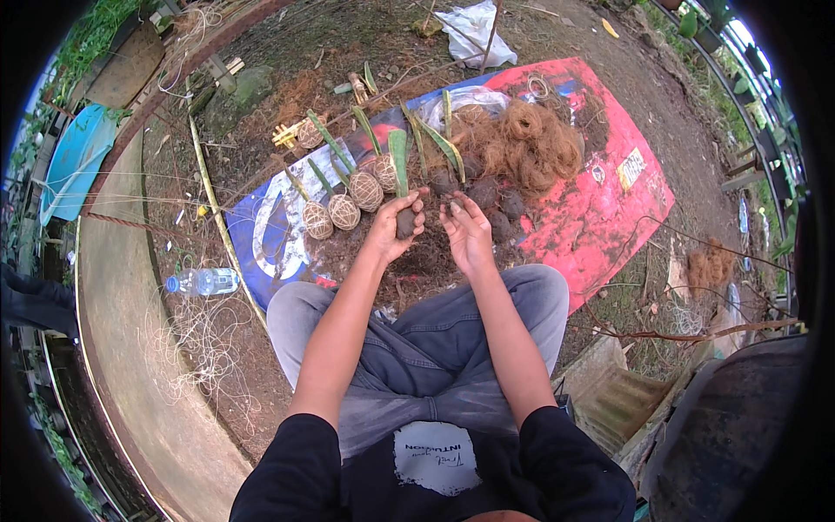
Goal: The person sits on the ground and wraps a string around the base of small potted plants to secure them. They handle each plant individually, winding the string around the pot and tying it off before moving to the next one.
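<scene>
My left hand (394, 228) is closed around a dark soil ball (406, 223), from which a broad green leaf cutting (398, 156) stands up. Just to its right, my right hand (468, 228) is raised with fingers bent; a small dark bit seems to lie at its fingertips, too small to make out. Several twine-wrapped balls (318, 220) with upright green leaves sit left of and beyond my left hand. Beyond my right hand lie several bare dark soil balls (500, 225) and a heap of brown coconut fibre (535, 147). Loose soil (424, 261) covers the sheet below my hands.
A red and blue plastic sheet (607, 215) lies before my crossed legs. At left are a plastic water bottle (203, 282), tangled twine (209, 359) and a concrete edge (124, 287). A white plastic bag (479, 32) lies beyond; thin stems reach in from the right.
</scene>
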Available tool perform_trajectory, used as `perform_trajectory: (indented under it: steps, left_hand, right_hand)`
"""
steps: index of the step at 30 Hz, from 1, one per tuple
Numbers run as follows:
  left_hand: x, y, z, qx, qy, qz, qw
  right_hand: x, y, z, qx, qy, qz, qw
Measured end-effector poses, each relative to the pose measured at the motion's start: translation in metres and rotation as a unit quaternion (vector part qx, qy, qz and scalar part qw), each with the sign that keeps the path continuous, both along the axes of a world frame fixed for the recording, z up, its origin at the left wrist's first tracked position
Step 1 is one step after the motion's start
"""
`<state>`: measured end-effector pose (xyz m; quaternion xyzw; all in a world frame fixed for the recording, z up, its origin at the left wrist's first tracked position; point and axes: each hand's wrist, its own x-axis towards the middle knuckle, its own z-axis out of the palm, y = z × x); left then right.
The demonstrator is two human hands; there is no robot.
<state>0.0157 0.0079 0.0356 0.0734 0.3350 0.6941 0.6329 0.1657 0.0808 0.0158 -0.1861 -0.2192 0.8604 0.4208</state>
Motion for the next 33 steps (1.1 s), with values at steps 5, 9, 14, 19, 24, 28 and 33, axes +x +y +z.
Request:
perform_trajectory:
  steps: [5, 9, 14, 19, 24, 28, 33]
  left_hand:
    - [0.006, 0.000, 0.005, -0.017, -0.002, -0.032, 0.999]
    - [0.005, -0.002, 0.006, -0.035, 0.057, -0.029, 0.997]
    - [0.001, -0.001, 0.008, -0.075, 0.160, 0.019, 0.984]
    - [0.006, 0.002, 0.019, 0.011, 0.032, 0.023, 0.999]
    - [0.004, -0.001, 0.004, 0.006, -0.065, 0.099, 0.993]
    - [-0.004, 0.001, -0.005, 0.018, -0.056, 0.054, 0.997]
    - [-0.007, -0.004, -0.001, -0.002, 0.013, 0.024, 1.000]
  right_hand:
    - [0.000, -0.001, 0.000, -0.002, -0.005, -0.003, 1.000]
    - [-0.001, -0.001, 0.001, -0.001, -0.011, -0.001, 1.000]
    - [-0.001, -0.002, 0.003, -0.001, -0.018, -0.001, 1.000]
    - [-0.001, -0.002, 0.000, -0.008, -0.020, -0.008, 1.000]
    - [-0.002, -0.002, 0.000, -0.003, -0.017, 0.000, 1.000]
    - [-0.003, -0.005, 0.002, 0.014, -0.017, 0.022, 1.000]
    - [-0.003, -0.005, 0.004, 0.013, -0.030, 0.009, 0.999]
